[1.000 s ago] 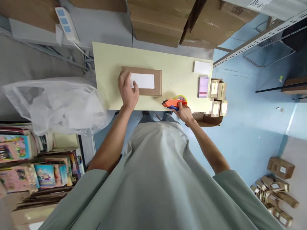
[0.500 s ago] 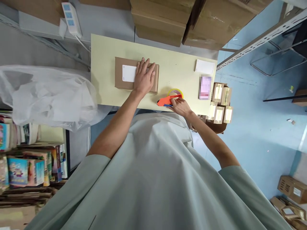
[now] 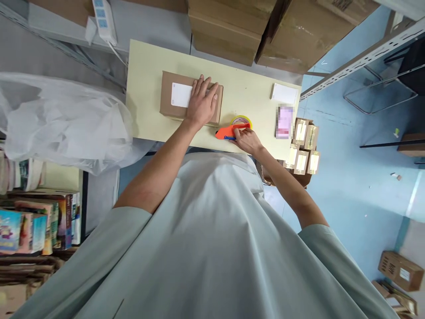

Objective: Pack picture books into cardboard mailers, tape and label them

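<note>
A flat brown cardboard box (image 3: 169,99) with a white label (image 3: 181,95) lies on the pale yellow table (image 3: 146,66). My left hand (image 3: 202,103) rests flat on the box's right half, fingers stretched out. My right hand (image 3: 245,140) grips the handle of an orange tape dispenser (image 3: 229,131) with a yellow-rimmed tape roll, which sits on the table near its front edge, just right of the box.
A white card (image 3: 284,93) and a pink sheet (image 3: 284,121) lie at the table's right end. Small brown boxes (image 3: 303,146) stand beside it. Large cartons (image 3: 252,26) are stacked behind. A big plastic bag (image 3: 63,119) and books (image 3: 36,217) are at left.
My left hand slid from the box's left end to its right half and flattened. The box sits slightly further left. My right hand stayed on the tape dispenser, which shifted a little left.
</note>
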The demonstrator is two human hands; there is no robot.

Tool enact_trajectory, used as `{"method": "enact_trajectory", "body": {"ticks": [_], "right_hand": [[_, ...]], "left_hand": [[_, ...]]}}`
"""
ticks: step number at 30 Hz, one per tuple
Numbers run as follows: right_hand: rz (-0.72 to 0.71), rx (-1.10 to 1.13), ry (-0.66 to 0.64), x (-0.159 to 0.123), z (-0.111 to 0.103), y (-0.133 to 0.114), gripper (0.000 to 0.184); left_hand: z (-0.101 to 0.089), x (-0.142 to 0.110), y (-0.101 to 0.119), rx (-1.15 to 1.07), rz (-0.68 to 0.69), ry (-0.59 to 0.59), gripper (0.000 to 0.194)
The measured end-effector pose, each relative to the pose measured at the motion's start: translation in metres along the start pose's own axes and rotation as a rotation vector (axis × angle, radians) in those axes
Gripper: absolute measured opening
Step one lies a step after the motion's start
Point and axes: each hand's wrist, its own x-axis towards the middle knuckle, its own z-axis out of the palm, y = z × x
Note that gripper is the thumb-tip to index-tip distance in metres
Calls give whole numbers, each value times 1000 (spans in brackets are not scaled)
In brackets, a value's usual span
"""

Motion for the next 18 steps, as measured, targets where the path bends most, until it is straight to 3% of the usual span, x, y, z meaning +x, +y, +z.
{"method": "enact_trajectory", "body": {"ticks": [7, 13, 18], "right_hand": [[41, -2, -4, 1, -2, 2, 70], [83, 1, 15, 1, -6, 6, 67], [82, 39, 39, 5, -3, 12, 70]], "left_hand": [[0, -1, -3, -147, 37, 51, 55], [3, 0, -6, -30, 43, -8, 61], [6, 1, -7, -64, 40, 16, 59]]}}
